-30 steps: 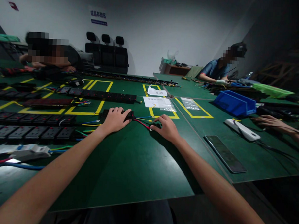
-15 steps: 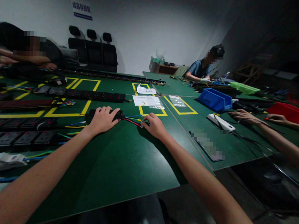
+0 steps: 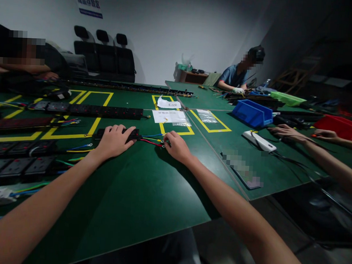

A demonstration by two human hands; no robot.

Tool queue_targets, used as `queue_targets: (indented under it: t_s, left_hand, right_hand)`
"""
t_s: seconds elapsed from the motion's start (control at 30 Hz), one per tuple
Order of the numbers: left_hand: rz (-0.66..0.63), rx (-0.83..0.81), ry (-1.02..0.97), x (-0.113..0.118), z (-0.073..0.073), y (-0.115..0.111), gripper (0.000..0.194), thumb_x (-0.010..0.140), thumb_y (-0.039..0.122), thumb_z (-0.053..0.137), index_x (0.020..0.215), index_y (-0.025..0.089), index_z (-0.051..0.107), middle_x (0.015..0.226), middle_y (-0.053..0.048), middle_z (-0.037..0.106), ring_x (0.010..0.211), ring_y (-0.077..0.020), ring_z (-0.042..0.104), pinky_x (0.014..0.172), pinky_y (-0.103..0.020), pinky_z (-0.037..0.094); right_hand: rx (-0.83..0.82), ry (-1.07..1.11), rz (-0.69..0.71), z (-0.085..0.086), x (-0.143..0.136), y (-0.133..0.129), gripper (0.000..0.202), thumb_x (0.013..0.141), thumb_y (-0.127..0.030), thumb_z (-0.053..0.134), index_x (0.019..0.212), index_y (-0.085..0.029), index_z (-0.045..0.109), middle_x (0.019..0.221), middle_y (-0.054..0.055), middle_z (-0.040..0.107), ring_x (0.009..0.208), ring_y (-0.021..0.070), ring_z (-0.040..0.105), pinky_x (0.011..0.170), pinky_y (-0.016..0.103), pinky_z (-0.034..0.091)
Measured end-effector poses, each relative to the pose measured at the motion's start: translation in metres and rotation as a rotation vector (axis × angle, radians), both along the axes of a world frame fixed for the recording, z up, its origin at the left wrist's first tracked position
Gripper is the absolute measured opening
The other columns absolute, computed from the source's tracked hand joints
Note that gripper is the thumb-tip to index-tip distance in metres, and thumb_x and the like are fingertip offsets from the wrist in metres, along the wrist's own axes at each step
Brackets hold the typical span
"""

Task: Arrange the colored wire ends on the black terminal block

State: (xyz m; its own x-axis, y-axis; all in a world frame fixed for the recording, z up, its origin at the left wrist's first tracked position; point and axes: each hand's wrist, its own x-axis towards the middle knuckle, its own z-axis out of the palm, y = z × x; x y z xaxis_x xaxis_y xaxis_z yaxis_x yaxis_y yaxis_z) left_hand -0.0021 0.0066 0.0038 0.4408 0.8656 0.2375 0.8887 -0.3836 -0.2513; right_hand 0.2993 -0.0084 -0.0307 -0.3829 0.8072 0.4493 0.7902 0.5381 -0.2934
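Observation:
My left hand lies over a small black module, its fingers curled across the top and covering most of it. Blue, yellow and red wires with ring terminals at their tips leave the module's right end. At those tips my right hand is closed in a pinch, thumb and fingertips together at the wire ends. Which of the wires it grips is partly hidden by the fingers. Left of my left hand are black socket strips with loose coloured wires.
Paper labels and a plastic bag lie ahead near yellow tape outlines. To the right are a phone, a white power bank-like block, a blue bin, a red bin and a co-worker's hands. Two other people sit across the table.
The camera view has swung slightly, so most things appear a little farther left. Both hands keep nearly the same pose on the module and its wire ends.

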Motion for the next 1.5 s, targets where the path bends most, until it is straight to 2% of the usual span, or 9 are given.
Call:
queue_targets:
  t_s: [0.17,0.4,0.63,1.0,1.13,1.27,1.37,1.43,1.5]
  left_hand:
    - [0.015,-0.015,0.022,0.000,0.002,0.001,0.066,0.107,0.057,0.035,0.160,0.020,0.046,0.131,-0.022,0.060,0.118,-0.0388,0.057,0.097,-0.049,0.042]
    - [0.013,-0.023,0.029,-0.001,0.004,0.001,0.068,0.106,0.056,0.033,0.160,0.018,0.046,0.132,-0.023,0.060,0.118,-0.0399,0.057,0.096,-0.050,0.042]
    - [0.011,-0.025,0.032,-0.002,0.004,0.002,0.069,0.105,0.058,0.031,0.160,0.018,0.047,0.130,-0.024,0.060,0.117,-0.0406,0.057,0.095,-0.050,0.043]
    - [0.007,-0.048,-0.007,-0.002,0.005,0.002,0.072,0.104,0.059,0.029,0.160,0.018,0.046,0.131,-0.024,0.060,0.117,-0.0421,0.056,0.096,-0.052,0.042]
    - [0.023,-0.033,-0.003,0.000,0.006,0.000,0.069,0.104,0.057,0.031,0.159,0.019,0.047,0.131,-0.023,0.061,0.117,-0.0418,0.056,0.095,-0.052,0.042]
    - [0.029,-0.029,-0.010,0.001,0.006,-0.002,0.069,0.104,0.058,0.032,0.158,0.019,0.048,0.130,-0.023,0.062,0.117,-0.0422,0.056,0.095,-0.051,0.042]
    - [0.030,-0.025,-0.012,0.001,0.005,-0.002,0.068,0.104,0.058,0.032,0.158,0.019,0.048,0.130,-0.023,0.062,0.117,-0.0419,0.056,0.095,-0.051,0.042]
    - [0.026,-0.020,-0.015,0.001,0.004,-0.002,0.068,0.104,0.057,0.031,0.158,0.019,0.048,0.130,-0.023,0.062,0.117,-0.0421,0.055,0.095,-0.051,0.041]
    - [0.022,-0.019,-0.024,0.001,0.004,-0.002,0.068,0.104,0.057,0.032,0.158,0.019,0.049,0.131,-0.024,0.061,0.118,-0.0429,0.055,0.095,-0.052,0.040]
  right_hand:
    - [-0.022,-0.016,-0.015,0.004,-0.003,-0.003,0.032,0.094,-0.002,0.043,0.106,-0.018,0.067,0.105,0.009,0.061,0.097,0.0230,0.056,0.085,0.032,0.044]
    - [-0.036,-0.037,-0.030,0.006,0.000,-0.001,0.037,0.093,-0.001,0.042,0.100,-0.016,0.075,0.107,0.011,0.061,0.098,0.0225,0.058,0.088,0.032,0.045]
    - [-0.036,-0.029,-0.077,0.013,0.001,-0.003,0.041,0.093,-0.001,0.043,0.117,-0.015,0.073,0.112,0.012,0.062,0.101,0.0230,0.059,0.088,0.033,0.047]
    - [-0.011,0.047,-0.011,0.012,-0.003,-0.004,0.042,0.097,-0.004,0.042,0.129,-0.013,0.066,0.119,0.014,0.062,0.105,0.0232,0.061,0.093,0.036,0.051]
    - [-0.003,0.065,0.029,0.014,-0.009,-0.012,0.047,0.098,-0.006,0.040,0.140,-0.013,0.060,0.121,0.015,0.060,0.108,0.0234,0.061,0.097,0.037,0.052]
    - [0.000,0.043,0.135,0.017,-0.024,-0.026,0.063,0.097,-0.008,0.041,0.159,-0.018,0.045,0.128,0.014,0.059,0.112,0.0248,0.058,0.101,0.040,0.053]
    - [-0.007,0.005,0.198,0.019,-0.034,-0.035,0.070,0.097,-0.010,0.042,0.166,-0.020,0.034,0.131,0.014,0.057,0.113,0.0259,0.057,0.102,0.043,0.052]
    - [-0.009,-0.004,0.166,0.019,-0.035,-0.035,0.071,0.097,-0.012,0.042,0.167,-0.017,0.031,0.129,0.015,0.058,0.110,0.0264,0.057,0.102,0.044,0.052]
    - [-0.011,-0.002,0.093,0.019,-0.030,-0.032,0.069,0.097,-0.014,0.044,0.166,-0.014,0.034,0.126,0.016,0.059,0.108,0.0270,0.058,0.100,0.043,0.052]
